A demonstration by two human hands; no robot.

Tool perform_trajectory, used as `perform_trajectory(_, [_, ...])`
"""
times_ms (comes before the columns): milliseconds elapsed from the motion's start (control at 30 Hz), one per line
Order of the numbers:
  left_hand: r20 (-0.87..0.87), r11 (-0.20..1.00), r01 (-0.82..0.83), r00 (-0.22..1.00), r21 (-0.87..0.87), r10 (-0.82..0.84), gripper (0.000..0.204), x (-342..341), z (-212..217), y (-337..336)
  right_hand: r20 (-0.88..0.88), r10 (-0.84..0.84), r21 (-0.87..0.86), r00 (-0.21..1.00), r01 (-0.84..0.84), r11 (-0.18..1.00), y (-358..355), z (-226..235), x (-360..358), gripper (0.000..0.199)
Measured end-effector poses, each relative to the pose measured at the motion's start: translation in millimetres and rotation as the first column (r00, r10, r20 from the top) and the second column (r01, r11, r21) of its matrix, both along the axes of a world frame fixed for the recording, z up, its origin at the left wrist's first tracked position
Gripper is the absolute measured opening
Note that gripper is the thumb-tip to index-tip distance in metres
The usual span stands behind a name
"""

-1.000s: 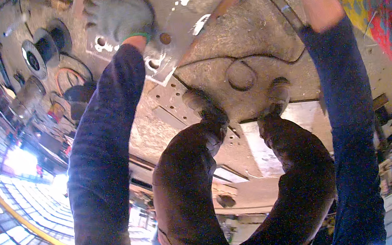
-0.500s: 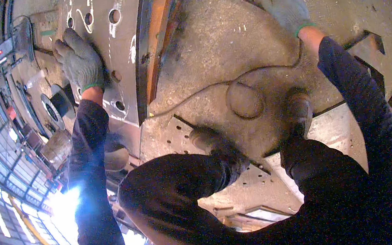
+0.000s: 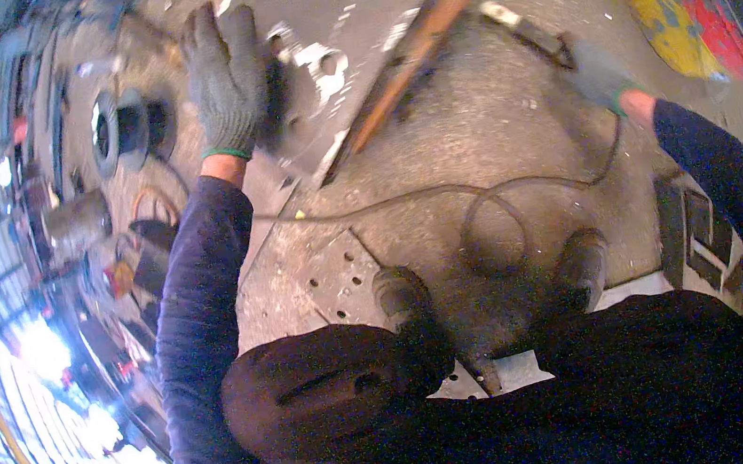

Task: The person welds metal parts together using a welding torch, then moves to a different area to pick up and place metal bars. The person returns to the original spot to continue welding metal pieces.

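Big perforated steel plate (image 3: 347, 55) fills the upper centre of the frame, with a rusty bar (image 3: 408, 51) lying across it; keep your weight off its edge while you steady it. Your left hand (image 3: 224, 77), gloved, lies flat and open on the plate at upper left, gripping nothing. Your right hand (image 3: 596, 72), upper right, is closed around the handle of a corded tool (image 3: 528, 29); mind the cable (image 3: 480, 193) looped by your boots.
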State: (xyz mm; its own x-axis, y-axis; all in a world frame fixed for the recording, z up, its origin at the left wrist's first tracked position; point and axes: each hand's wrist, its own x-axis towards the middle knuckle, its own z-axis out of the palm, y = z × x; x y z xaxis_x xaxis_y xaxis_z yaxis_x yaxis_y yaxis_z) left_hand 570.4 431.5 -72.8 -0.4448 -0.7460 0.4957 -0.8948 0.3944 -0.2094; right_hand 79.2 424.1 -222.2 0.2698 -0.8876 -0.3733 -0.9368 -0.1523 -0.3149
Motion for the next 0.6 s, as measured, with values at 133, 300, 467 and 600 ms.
perform_trajectory(133, [-0.320, 0.958, -0.284, 0.911, -0.031, 0.259, 0.035, 79, 31, 91, 0.198, -0.363, 0.348, 0.910, 0.281, 0.894, 13, 25, 46, 0.071])
perform_trajectory(300, [-0.749, 0.647, -0.654, 0.183, 0.391, 0.637, 0.043, 99, -26, 250, 0.468, 0.071, -0.152, 0.881, 0.001, 0.988, -21, -67, -59, 0.061])
perform_trajectory(467, [-0.807, 0.356, -0.730, -0.470, 0.583, 0.358, 0.048, 147, -89, 335, 0.298, -0.078, 0.018, 0.951, 0.076, 0.997, -38, -16, -27, 0.058])
perform_trajectory(600, [-0.780, 0.444, -0.665, -0.609, 0.600, 0.142, 0.052, 288, -142, 392, 0.091, 0.104, -0.280, 0.990, -0.075, 0.957, -47, -10, -52, 0.049])
